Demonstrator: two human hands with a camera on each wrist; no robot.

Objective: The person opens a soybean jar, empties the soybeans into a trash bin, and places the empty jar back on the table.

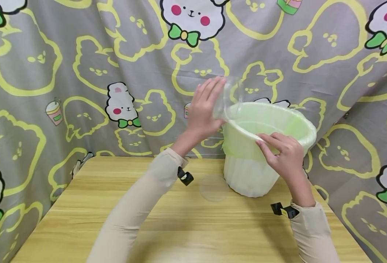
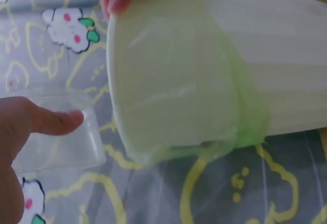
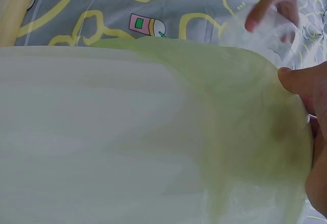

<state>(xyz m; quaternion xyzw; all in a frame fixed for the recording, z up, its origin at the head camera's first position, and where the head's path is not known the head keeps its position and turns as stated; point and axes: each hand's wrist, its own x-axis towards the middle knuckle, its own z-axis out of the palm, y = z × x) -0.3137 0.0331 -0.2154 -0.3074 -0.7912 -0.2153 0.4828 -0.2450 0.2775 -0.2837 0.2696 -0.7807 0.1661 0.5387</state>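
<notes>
A clear plastic container (image 1: 233, 95) is in my left hand (image 1: 205, 107), tilted beside the left rim of a white trash bin (image 1: 251, 177). In the left wrist view, my thumb lies along the side of the clear container (image 2: 66, 147), apart from the bin. A thin light-green bag (image 1: 242, 142) lines the bin and folds over its rim. My right hand (image 1: 283, 151) pinches the near rim, thumb outside and fingers over the edge. In the right wrist view, the thumb presses the green bag (image 3: 240, 91). The bin's bottom is hidden.
A clear round disc, like a lid (image 1: 214, 188), lies on the wooden table (image 1: 114, 204) left of the bin. Behind the table hangs a grey patterned curtain (image 1: 154, 73), close to the bin's back. Black straps with small devices (image 1: 185, 176) sit on both wrists.
</notes>
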